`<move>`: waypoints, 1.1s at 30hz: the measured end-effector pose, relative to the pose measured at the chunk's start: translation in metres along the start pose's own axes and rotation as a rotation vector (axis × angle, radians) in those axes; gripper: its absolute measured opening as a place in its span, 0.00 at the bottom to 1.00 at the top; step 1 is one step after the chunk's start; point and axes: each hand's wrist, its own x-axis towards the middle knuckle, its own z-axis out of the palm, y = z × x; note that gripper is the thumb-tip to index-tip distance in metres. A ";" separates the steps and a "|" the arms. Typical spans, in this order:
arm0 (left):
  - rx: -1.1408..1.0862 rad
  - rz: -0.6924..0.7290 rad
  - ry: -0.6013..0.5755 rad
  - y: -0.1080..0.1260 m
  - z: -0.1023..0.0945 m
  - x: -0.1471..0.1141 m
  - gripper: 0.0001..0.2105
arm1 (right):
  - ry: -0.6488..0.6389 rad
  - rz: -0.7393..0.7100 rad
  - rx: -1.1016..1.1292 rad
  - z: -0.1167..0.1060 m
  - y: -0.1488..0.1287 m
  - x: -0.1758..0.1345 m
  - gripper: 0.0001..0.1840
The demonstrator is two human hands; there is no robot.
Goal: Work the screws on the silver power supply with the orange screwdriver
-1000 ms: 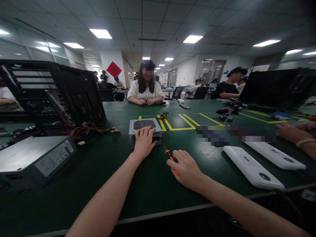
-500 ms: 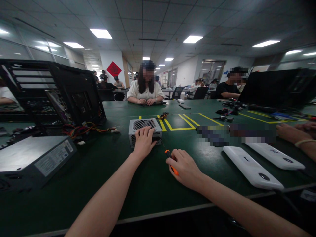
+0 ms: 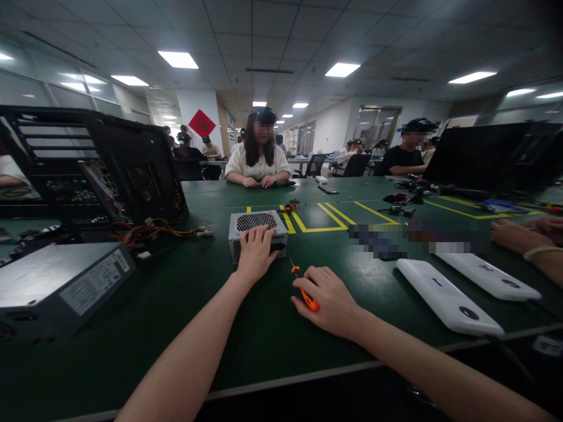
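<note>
A small grey metal computer power supply [image 3: 235,225] with a honeycomb vent on top sits on the green table in front of me. My left hand [image 3: 255,252] grips it, fingers over the top and thumb at the near side by a black part. My right hand [image 3: 325,299] holds an orange and black screwdriver [image 3: 311,300] between thumb and fingers, with the thumb a little off the handle. The thin shaft points up and left to the near right side of the power supply. Whether its tip sits in a screw is too small to tell.
A black computer case [image 3: 145,170] and a larger power supply [image 3: 53,275] stand at left, with coloured cables [image 3: 145,230] between them. On the right lie two white devices [image 3: 444,296], near another person's hand [image 3: 514,234]. Opposite sits a person [image 3: 259,158]. Yellow tape [image 3: 321,228] marks the table.
The thumb and fingers of my right hand have shifted on the screwdriver, so more of the orange handle shows. My left hand and the power supply stay in place.
</note>
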 end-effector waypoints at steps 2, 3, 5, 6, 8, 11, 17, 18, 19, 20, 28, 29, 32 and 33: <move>0.002 -0.001 -0.001 0.000 0.000 0.000 0.22 | -0.005 0.011 -0.008 0.001 -0.001 0.000 0.13; 0.002 -0.001 -0.002 0.000 0.000 0.000 0.22 | -0.011 0.020 -0.020 0.001 -0.002 0.000 0.13; -0.003 -0.001 -0.004 -0.001 0.000 0.000 0.22 | -0.022 0.031 -0.056 0.003 -0.001 0.000 0.12; -0.007 0.001 -0.007 -0.001 0.000 0.000 0.23 | -0.026 0.022 -0.080 0.004 0.000 -0.001 0.11; -0.016 0.004 -0.012 -0.002 0.000 0.001 0.24 | -0.029 -0.012 -0.136 0.005 0.002 -0.001 0.08; -0.023 0.010 -0.014 -0.002 0.000 0.000 0.24 | -0.039 -0.053 -0.177 0.003 0.003 -0.001 0.09; -0.006 0.007 -0.003 -0.002 0.001 0.000 0.22 | -0.043 0.027 -0.015 0.002 0.000 0.003 0.13; -0.006 0.005 -0.002 -0.002 0.001 0.000 0.22 | -0.046 0.043 0.000 0.003 0.000 0.003 0.13; -0.007 0.002 -0.003 -0.001 0.001 0.000 0.22 | -0.050 0.055 0.003 0.004 0.001 0.002 0.13; -0.009 0.000 -0.004 -0.001 0.001 0.000 0.22 | -0.058 0.060 -0.004 0.004 0.001 0.002 0.11; -0.021 -0.002 0.006 -0.001 0.000 0.000 0.22 | -0.058 0.015 0.052 0.001 0.000 0.002 0.10; -0.023 0.002 0.008 -0.001 0.000 0.000 0.22 | -0.042 0.027 0.066 0.001 0.000 0.002 0.12; -0.026 0.009 0.010 -0.002 0.000 0.000 0.22 | -0.011 0.099 0.092 0.001 -0.001 0.001 0.16; -0.026 0.008 0.009 -0.002 -0.001 0.001 0.22 | -0.010 0.120 0.095 0.001 -0.001 0.001 0.16</move>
